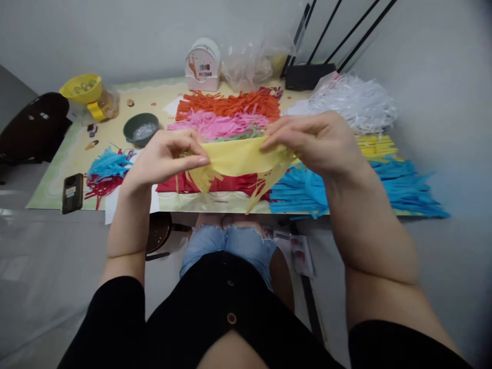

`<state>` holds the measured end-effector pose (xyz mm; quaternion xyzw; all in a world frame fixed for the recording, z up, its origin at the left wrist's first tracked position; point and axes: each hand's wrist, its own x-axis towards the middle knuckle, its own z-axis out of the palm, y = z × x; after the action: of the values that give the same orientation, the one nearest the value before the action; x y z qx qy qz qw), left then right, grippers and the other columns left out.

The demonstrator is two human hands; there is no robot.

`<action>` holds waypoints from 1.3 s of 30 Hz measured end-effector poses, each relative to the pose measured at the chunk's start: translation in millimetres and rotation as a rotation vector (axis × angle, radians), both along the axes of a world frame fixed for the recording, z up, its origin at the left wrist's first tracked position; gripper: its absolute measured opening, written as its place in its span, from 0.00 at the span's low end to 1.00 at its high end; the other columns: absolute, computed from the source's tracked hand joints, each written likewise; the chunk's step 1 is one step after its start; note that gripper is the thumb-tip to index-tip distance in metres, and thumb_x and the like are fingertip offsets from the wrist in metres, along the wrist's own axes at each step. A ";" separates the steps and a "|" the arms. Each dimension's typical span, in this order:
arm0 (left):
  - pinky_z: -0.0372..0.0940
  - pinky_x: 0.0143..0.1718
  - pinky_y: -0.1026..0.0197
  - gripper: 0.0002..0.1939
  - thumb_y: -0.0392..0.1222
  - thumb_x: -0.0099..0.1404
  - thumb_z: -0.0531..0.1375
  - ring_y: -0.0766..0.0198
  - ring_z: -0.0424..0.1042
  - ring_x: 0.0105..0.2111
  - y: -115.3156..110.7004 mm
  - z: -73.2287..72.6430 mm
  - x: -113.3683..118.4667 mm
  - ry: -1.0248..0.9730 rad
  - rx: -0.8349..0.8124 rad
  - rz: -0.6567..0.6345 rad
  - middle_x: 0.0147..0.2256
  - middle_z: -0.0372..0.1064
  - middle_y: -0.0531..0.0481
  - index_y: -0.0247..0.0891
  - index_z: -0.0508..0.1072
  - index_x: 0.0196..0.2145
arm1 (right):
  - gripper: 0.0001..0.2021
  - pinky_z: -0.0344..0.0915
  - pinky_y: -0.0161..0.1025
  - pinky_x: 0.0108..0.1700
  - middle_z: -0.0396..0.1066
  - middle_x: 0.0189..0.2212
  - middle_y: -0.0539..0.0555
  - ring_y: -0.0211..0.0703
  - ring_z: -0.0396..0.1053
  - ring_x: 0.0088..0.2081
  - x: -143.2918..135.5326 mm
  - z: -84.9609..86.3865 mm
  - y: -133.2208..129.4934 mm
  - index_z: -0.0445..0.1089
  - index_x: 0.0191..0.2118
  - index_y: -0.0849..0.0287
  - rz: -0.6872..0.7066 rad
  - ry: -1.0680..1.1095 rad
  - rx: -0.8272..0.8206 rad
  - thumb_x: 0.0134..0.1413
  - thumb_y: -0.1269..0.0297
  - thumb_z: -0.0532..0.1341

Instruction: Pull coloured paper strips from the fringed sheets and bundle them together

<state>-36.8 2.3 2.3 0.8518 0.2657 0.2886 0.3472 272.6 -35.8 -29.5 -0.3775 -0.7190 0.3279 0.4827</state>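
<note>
A strip of yellow fringed tissue paper (240, 156) is stretched between my two hands above the table, its cut fringe hanging down at both ends. My left hand (171, 156) pinches the left end between thumb and fingers. At the other end, my right hand (313, 141) grips the top edge with thumb and forefinger. Beneath the strip lies red fringed paper (246, 183), partly covered. Blue fringed paper (298, 189) spreads below my right hand. Pink fringed paper (219, 123) and orange fringed paper (230, 105) lie behind the strip.
White shredded paper (353, 105) is heaped at the back right. On the left are a dark green bowl (130, 125), a phone (72, 192) at the table edge, a small blue and red tassel pile (109, 166) and a yellow-topped container (82, 92). A pink-and-white box (203, 66) stands by the wall.
</note>
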 end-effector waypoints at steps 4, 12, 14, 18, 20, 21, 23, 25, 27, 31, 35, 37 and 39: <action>0.71 0.42 0.56 0.27 0.64 0.55 0.74 0.59 0.75 0.38 5.9 -3.7 13.1 -0.049 0.072 0.163 0.34 0.72 0.49 0.39 0.75 0.37 | 0.12 0.73 0.44 0.41 0.80 0.32 0.52 0.44 0.76 0.35 -10.5 7.0 -11.0 0.80 0.28 0.52 -0.080 -0.138 0.156 0.57 0.53 0.72; 0.72 0.43 0.56 0.23 0.59 0.57 0.73 0.56 0.77 0.40 12.8 2.9 29.6 0.168 0.042 0.053 0.32 0.75 0.49 0.37 0.79 0.39 | 0.10 0.73 0.43 0.43 0.79 0.35 0.52 0.45 0.77 0.37 -8.3 21.6 -24.5 0.78 0.30 0.52 -0.062 -0.309 0.257 0.61 0.57 0.69; 0.70 0.38 0.57 0.18 0.54 0.56 0.74 0.59 0.74 0.33 17.5 -5.5 31.9 0.146 -0.045 0.087 0.24 0.68 0.52 0.36 0.78 0.30 | 0.10 0.73 0.44 0.44 0.79 0.34 0.52 0.46 0.76 0.37 -6.0 22.4 -24.8 0.77 0.29 0.52 -0.061 -0.308 0.236 0.61 0.56 0.69; 0.66 0.34 0.57 0.15 0.42 0.51 0.76 0.62 0.69 0.28 22.9 -17.1 34.0 0.011 -0.147 0.165 0.19 0.58 0.54 0.36 0.74 0.23 | 0.11 0.73 0.43 0.45 0.79 0.37 0.52 0.46 0.76 0.39 -4.0 19.5 -14.0 0.78 0.38 0.52 -0.092 -0.236 0.150 0.52 0.57 0.76; 0.65 0.34 0.58 0.14 0.39 0.51 0.75 0.62 0.68 0.29 22.9 -16.6 34.8 -0.023 -0.155 0.152 0.20 0.58 0.54 0.35 0.73 0.23 | 0.20 0.73 0.42 0.45 0.79 0.39 0.52 0.47 0.76 0.41 -4.7 16.9 -2.4 0.78 0.44 0.52 -0.077 -0.207 0.106 0.44 0.57 0.80; 0.65 0.34 0.58 0.13 0.39 0.51 0.75 0.61 0.69 0.30 22.6 -14.9 35.0 -0.026 -0.150 0.143 0.20 0.58 0.54 0.35 0.73 0.23 | 0.22 0.73 0.41 0.44 0.79 0.37 0.52 0.46 0.76 0.40 -5.2 15.7 3.8 0.79 0.44 0.53 -0.054 -0.218 0.082 0.42 0.57 0.81; 0.65 0.34 0.59 0.13 0.40 0.52 0.74 0.62 0.68 0.30 21.4 -10.2 34.7 0.002 -0.128 0.127 0.21 0.58 0.54 0.35 0.73 0.24 | 0.17 0.70 0.39 0.38 0.77 0.30 0.49 0.42 0.72 0.34 -5.9 13.4 14.0 0.79 0.38 0.56 -0.002 -0.294 0.009 0.44 0.56 0.80; 0.65 0.34 0.60 0.14 0.42 0.53 0.74 0.64 0.67 0.29 19.6 -5.3 33.1 0.045 -0.092 0.121 0.20 0.58 0.55 0.35 0.72 0.23 | 0.14 0.65 0.37 0.33 0.73 0.24 0.47 0.38 0.67 0.28 -6.4 11.1 18.7 0.78 0.31 0.59 0.020 -0.337 -0.073 0.48 0.55 0.78; 0.65 0.33 0.60 0.15 0.44 0.54 0.73 0.65 0.67 0.27 17.6 -2.3 30.8 0.057 -0.068 0.124 0.20 0.60 0.55 0.35 0.72 0.23 | 0.14 0.61 0.37 0.29 0.72 0.23 0.47 0.37 0.64 0.26 -7.0 8.0 17.9 0.76 0.28 0.59 0.003 -0.287 -0.120 0.49 0.55 0.77; 0.65 0.30 0.62 0.10 0.41 0.55 0.72 0.66 0.69 0.27 15.0 -7.5 27.2 -0.050 -0.095 0.195 0.22 0.66 0.53 0.35 0.76 0.25 | 0.17 0.62 0.36 0.27 0.71 0.23 0.47 0.36 0.64 0.25 -11.3 -1.9 11.2 0.74 0.26 0.58 -0.060 -0.068 -0.143 0.46 0.52 0.77; 0.69 0.28 0.63 0.09 0.45 0.58 0.69 0.66 0.73 0.26 17.0 -29.4 28.0 -0.249 -0.231 0.261 0.28 0.74 0.52 0.37 0.81 0.34 | 0.15 0.69 0.37 0.30 0.76 0.28 0.48 0.38 0.70 0.27 -20.6 -16.0 11.3 0.79 0.34 0.55 -0.134 0.181 -0.159 0.44 0.52 0.77; 0.70 0.28 0.63 0.11 0.46 0.57 0.68 0.67 0.73 0.25 18.2 -41.6 29.1 -0.371 -0.334 0.261 0.30 0.77 0.51 0.38 0.82 0.35 | 0.12 0.70 0.38 0.29 0.77 0.29 0.48 0.39 0.70 0.26 -25.7 -24.2 13.7 0.80 0.34 0.53 -0.156 0.269 -0.177 0.44 0.54 0.75; 0.71 0.29 0.62 0.08 0.44 0.57 0.67 0.67 0.73 0.24 18.3 -50.2 28.9 -0.448 -0.396 0.254 0.30 0.77 0.50 0.38 0.82 0.32 | 0.10 0.69 0.38 0.27 0.77 0.29 0.49 0.38 0.68 0.23 -29.7 -32.3 16.2 0.80 0.32 0.52 -0.154 0.333 -0.207 0.43 0.56 0.74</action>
<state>-7.9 20.6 -47.9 0.6428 0.3380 0.4528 0.5172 242.9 -19.6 -61.8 -0.4196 -0.5606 0.4202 0.5772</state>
